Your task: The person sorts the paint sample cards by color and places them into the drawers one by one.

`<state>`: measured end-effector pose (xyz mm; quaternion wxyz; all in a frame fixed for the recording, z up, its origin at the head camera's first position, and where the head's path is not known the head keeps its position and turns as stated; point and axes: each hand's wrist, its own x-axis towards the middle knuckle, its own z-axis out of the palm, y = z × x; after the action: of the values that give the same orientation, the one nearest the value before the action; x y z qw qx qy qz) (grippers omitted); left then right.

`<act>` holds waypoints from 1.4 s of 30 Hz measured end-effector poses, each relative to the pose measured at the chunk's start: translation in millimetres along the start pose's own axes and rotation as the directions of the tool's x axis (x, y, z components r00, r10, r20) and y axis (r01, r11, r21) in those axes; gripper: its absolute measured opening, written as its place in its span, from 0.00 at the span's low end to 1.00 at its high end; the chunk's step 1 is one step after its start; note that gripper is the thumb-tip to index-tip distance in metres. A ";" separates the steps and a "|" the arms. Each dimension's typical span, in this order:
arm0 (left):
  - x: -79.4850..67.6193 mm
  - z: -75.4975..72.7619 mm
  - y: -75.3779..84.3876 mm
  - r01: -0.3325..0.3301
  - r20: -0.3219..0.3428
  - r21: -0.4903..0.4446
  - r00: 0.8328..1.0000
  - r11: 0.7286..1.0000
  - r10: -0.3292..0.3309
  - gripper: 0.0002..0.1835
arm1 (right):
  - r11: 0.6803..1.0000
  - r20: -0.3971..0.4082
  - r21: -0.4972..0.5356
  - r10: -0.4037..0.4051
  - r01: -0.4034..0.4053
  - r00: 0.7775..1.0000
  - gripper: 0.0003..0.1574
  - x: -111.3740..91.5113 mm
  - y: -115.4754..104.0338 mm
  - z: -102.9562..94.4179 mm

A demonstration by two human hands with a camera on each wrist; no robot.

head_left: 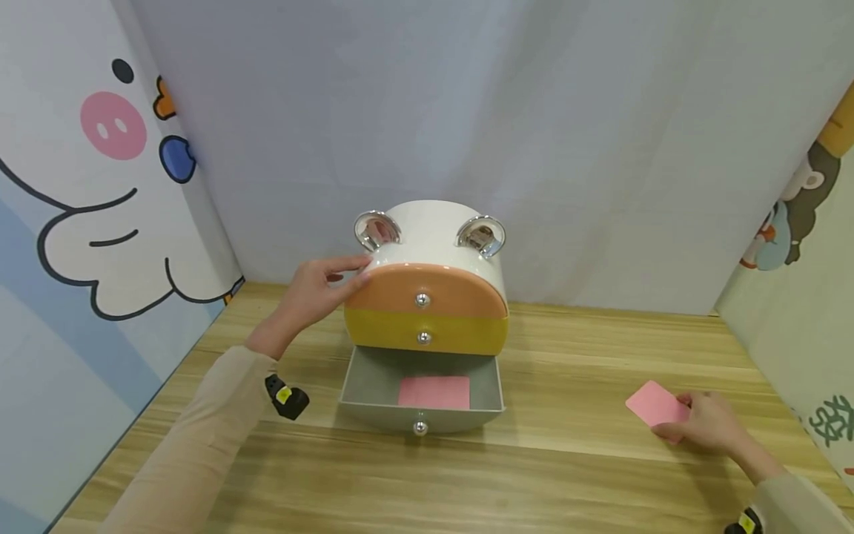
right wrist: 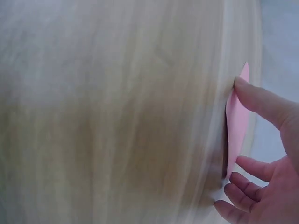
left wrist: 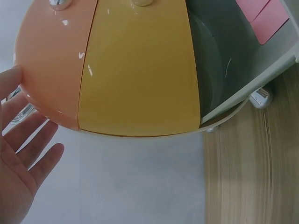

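Note:
A small drawer box (head_left: pixel 427 230) with silver ears has an orange drawer front (head_left: pixel 394 289), a yellow one (head_left: pixel 387 330) and a grey bottom drawer (head_left: pixel 360 382) pulled out. Inside the grey drawer lies pink card (head_left: pixel 434 391); the left wrist view shows overlapping pink pieces (left wrist: pixel 271 23). My left hand (head_left: pixel 320 289) rests on the box's upper left edge, thumb at the orange front and fingers spread along its side. Off to the right, my right hand (head_left: pixel 710 421) pinches a pink card (head_left: pixel 650 404) by its edges between thumb and fingers, low over the table.
The box stands on a wood-grain table (head_left: pixel 560 467) toward the back. Behind it hangs a pale grey cloth (head_left: pixel 567 148). Cartoon-printed panels (head_left: pixel 73 237) flank the table on the left and right. Each front of the box bears a round silver knob (head_left: pixel 419 428).

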<state>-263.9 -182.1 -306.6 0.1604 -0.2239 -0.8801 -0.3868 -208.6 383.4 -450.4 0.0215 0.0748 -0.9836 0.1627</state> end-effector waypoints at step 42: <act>0.7 1.2 -1.9 -0.026 -0.004 0.022 1.000 0.999 0.026 0.18 | 0.671 0.308 0.741 -0.289 -0.037 0.906 0.24 47.0 -170.5 -59.4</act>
<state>-265.6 -182.1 -308.2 0.1697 -0.2326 -0.8809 -0.3756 -227.7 236.4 -337.1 -0.2002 0.1780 -0.8103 0.5212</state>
